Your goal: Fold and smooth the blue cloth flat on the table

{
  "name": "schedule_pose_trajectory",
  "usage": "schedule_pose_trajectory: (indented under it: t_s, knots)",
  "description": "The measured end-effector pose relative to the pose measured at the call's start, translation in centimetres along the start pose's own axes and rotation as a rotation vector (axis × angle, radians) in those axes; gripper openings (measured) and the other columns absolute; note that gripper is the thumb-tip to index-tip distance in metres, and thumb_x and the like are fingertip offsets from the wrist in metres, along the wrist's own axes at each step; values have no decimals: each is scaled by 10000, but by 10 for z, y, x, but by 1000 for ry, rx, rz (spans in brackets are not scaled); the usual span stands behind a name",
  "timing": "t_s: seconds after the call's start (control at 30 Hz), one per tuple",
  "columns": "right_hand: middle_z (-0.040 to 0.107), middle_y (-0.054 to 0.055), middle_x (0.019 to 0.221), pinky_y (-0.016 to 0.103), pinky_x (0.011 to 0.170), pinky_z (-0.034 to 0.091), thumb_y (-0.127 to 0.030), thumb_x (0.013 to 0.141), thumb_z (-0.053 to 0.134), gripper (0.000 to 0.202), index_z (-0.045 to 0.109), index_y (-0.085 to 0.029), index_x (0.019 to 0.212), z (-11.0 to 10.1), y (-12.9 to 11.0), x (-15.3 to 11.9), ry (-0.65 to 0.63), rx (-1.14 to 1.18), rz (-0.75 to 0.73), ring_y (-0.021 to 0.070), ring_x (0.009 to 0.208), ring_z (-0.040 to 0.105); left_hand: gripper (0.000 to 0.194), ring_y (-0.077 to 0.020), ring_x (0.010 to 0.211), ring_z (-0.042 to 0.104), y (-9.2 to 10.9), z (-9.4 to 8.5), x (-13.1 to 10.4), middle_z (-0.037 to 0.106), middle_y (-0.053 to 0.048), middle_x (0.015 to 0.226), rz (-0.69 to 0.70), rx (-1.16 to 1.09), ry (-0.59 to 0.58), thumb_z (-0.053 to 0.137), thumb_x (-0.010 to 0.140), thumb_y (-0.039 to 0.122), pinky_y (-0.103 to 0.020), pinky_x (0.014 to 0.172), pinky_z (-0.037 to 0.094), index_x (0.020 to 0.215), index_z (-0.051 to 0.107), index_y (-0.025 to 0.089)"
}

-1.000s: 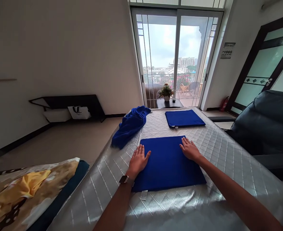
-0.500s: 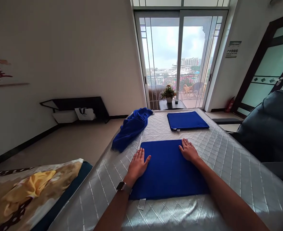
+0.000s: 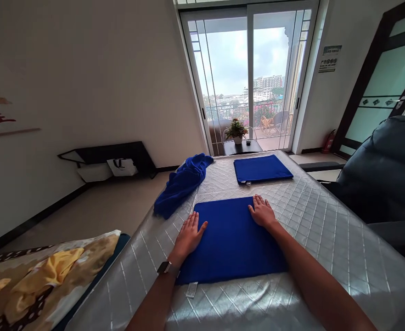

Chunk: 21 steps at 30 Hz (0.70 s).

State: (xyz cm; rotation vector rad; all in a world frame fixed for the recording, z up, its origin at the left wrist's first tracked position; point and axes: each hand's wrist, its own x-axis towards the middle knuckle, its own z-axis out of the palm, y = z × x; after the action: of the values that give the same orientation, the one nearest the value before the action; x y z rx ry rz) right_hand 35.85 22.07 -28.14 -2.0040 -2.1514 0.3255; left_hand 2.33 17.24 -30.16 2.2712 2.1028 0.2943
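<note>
A folded blue cloth (image 3: 232,243) lies flat in a near-rectangle on the silver quilted mattress (image 3: 312,230), a white label (image 3: 191,290) poking out at its near edge. My left hand (image 3: 189,233) rests flat on its left edge, fingers stretched out, a watch on the wrist. Opposite, my right hand (image 3: 262,212) lies open on the far right corner, fingers spread. Beyond it is a second folded blue cloth (image 3: 262,168). A crumpled blue cloth (image 3: 185,184) lies at the mattress's far left edge.
At lower left is patterned bedding (image 3: 81,271) with a yellow cloth (image 3: 59,266) on it. A dark leather chair (image 3: 385,170) stands at the right. Past the mattress, a small black table (image 3: 242,147) holds a flower pot (image 3: 237,133) before sliding glass doors.
The view has tilted and shifted slightly, so things sit a little further left. Both hands keep their places on the folded cloth.
</note>
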Motion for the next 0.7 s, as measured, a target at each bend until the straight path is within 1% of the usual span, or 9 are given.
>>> schedule_pose_trajectory:
  t_s: [0.1,0.23,0.3,0.33,0.4,0.5,0.57,0.63,0.7]
  knots:
    - [151,83,1704,391,1263,38,-449,1044,200,699,190,-65,1628,-1,-1,-1,12,16,0,189,1574,94,854,-283,1558,222,-2,0,0,250,-184,1673,11,31,7,172,1013,670,-472,1266,217,1592,285,53]
    - [157,89,1701,396,1263,35,-431,1043,196,692,200,-58,1625,-2,-2,-2,22,31,2,191,1574,96,876,-292,1549,242,-2,-7,7,260,-197,1663,-30,75,-75,184,999,696,-470,1251,252,1586,306,57]
    - [165,93,1700,394,1262,35,-427,1042,196,690,206,-57,1624,-2,-2,-2,29,38,-1,194,1573,101,923,-322,1534,280,6,-13,14,290,-228,1643,-79,116,-88,187,978,735,-499,1239,267,1572,336,45]
    - [168,94,1699,392,1262,36,-426,1042,198,690,207,-57,1624,-2,-2,-2,32,41,-2,195,1573,103,948,-342,1527,294,13,-17,18,304,-247,1633,-93,140,-78,181,968,751,-519,1234,269,1562,350,32]
    - [170,96,1698,389,1262,38,-425,1041,204,690,205,-55,1624,-2,-2,-3,34,47,-1,196,1573,105,972,-368,1519,307,37,-23,27,322,-265,1621,-69,172,-49,158,960,762,-545,1226,268,1549,374,19]
    - [176,102,1697,386,1262,38,-428,1043,212,690,209,-53,1623,-2,-2,-2,31,51,0,195,1573,107,907,-340,1521,315,93,-23,39,347,-232,1623,97,150,-31,120,987,713,-515,1229,276,1543,406,55]
    - [186,105,1695,385,1262,38,-420,1045,218,682,218,-57,1622,-1,-1,-2,40,45,-3,198,1572,114,842,-312,1521,325,136,-17,45,373,-214,1618,220,109,-33,136,1013,664,-472,1238,274,1534,432,73]
    - [188,109,1694,388,1261,43,-388,1046,221,665,223,-54,1621,0,0,-2,53,28,-20,203,1571,120,752,-297,1512,348,173,-8,49,420,-183,1602,317,65,-6,165,1035,613,-474,1238,278,1513,481,126]
    - [183,109,1696,386,1260,52,-340,1044,223,644,220,-53,1621,2,2,-1,53,12,-42,204,1572,117,673,-286,1493,387,199,0,53,461,-166,1580,365,20,8,173,1058,545,-489,1229,300,1490,516,159]
